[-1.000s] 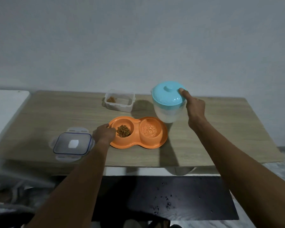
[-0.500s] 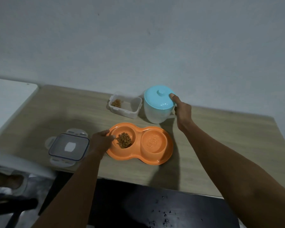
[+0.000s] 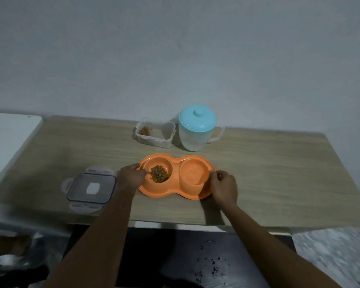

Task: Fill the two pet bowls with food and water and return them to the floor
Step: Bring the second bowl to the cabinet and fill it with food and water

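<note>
Right hand swapped over

Right hand (image 3: 223, 187) let go of the water jug (image 3: 196, 128) handle, now gripping the orange double bowl's (image 3: 176, 193) right edge instead.

Double bowl (image 3: 176, 191) mid-table (image 3: 268, 173); container (image 3: 155, 133) and jug (image 3: 196, 129) behind; lid (image 3: 91, 187) left

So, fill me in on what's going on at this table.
A person has both hands on an orange double pet bowl that sits on the wooden table. The left hand grips its left end, the right hand its right end. The left well holds kibble; whether the right well holds water is hard to tell. Behind stand a blue-lidded jug and an open food container; its lid lies to the left.
</note>
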Motion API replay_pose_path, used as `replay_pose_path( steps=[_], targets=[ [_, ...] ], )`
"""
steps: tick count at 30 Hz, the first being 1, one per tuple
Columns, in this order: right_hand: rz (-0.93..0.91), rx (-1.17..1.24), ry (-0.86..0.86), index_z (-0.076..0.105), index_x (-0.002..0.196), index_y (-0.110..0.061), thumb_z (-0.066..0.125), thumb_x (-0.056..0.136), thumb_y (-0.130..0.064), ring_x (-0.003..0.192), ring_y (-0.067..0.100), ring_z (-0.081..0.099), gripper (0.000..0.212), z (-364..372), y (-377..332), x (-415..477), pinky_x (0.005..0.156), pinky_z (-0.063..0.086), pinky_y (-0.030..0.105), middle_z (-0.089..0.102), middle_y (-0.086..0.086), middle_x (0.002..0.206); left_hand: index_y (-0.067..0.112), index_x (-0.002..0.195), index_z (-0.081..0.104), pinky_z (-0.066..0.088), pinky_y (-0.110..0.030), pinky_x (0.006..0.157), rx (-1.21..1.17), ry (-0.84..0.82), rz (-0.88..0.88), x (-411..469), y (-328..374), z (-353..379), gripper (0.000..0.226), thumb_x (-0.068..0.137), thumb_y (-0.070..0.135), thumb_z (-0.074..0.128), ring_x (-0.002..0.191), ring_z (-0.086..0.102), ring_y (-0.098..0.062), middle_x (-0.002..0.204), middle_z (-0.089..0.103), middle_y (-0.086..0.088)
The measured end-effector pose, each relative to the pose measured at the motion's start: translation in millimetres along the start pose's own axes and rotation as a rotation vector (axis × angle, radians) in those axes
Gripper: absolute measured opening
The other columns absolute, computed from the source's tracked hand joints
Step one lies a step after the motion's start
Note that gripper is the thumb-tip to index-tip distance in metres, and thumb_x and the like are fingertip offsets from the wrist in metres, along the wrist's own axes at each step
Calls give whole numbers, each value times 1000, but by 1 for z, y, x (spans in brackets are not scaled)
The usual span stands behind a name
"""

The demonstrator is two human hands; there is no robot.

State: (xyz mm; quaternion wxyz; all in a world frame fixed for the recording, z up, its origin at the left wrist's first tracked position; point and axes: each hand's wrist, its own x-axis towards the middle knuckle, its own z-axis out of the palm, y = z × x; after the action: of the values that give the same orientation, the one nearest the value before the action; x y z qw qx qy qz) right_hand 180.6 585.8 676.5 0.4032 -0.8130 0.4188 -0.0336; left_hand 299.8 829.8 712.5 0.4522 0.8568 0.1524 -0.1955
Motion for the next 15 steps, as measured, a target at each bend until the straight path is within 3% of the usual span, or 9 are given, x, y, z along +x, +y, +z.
replay_pose_path(
  steps=[2,6,11,15],
  targets=[
    [51,53,-34,68,121,-18,47,94,-61,103,29,66,55,2,-2,-16,92,55,47,69,9,115,12,133,61,49,-44,102,6,-6,6,-2,1,-3,54,84,30,71,120,59,-32,135,62,-13],
    [141,207,-81,70,116,-6,63,99,-34,94,25,59,33,-6,-17,-18,85,47,36,68,12,106,12,135,60,47,-38,102,17,8,34,-9,4,-7,54,86,31,70,123,57,-32,137,60,-12],
    [207,290,-33,72,121,-4,69,95,-34,106,32,64,40,-7,-17,-22,98,54,45,72,16,115,12,120,68,54,-45,93,-166,-68,9,-4,-2,-12,41,81,22,75,102,65,-29,118,69,-11],
    [268,419,-30,65,134,-6,71,93,-34,113,35,64,49,-14,-7,-33,102,54,55,69,16,124,19,109,70,55,-39,85,-201,-75,39,-14,-4,-9,29,80,21,76,94,65,-24,105,70,-4]
  ],
)
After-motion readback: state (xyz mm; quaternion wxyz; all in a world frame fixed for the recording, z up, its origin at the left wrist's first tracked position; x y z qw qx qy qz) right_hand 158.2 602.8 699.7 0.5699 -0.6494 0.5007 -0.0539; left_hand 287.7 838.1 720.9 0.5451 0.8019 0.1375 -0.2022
